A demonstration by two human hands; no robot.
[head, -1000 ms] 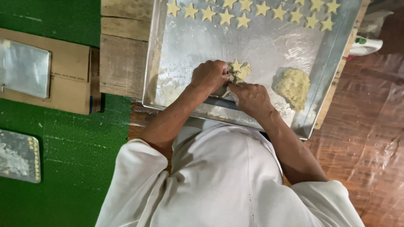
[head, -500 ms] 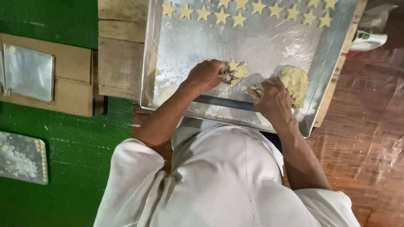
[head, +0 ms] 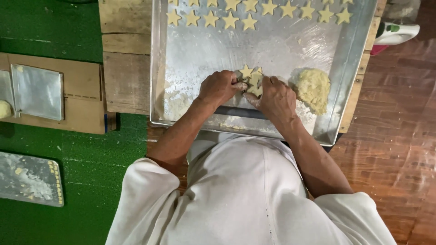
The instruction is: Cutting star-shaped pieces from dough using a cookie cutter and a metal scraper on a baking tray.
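Observation:
A large metal baking tray lies on a wooden table. Two rows of star-shaped dough pieces line its far side. Near its front edge sits a small cluster of star dough pieces. My left hand pinches this cluster from the left with curled fingers. From the right, my right hand closes its fingertips on the same cluster. A lump of pale yellow dough rests just right of my right hand. Flour dusts the tray's front left part.
The wooden table shows left of the tray. A small metal tray lies on cardboard over a green mat at the left, and a floured tray lies below it. A white object sits at the upper right.
My right hand reached over to the dough lump half a second ago and has come back to the star cluster. My left hand stayed at the cluster.

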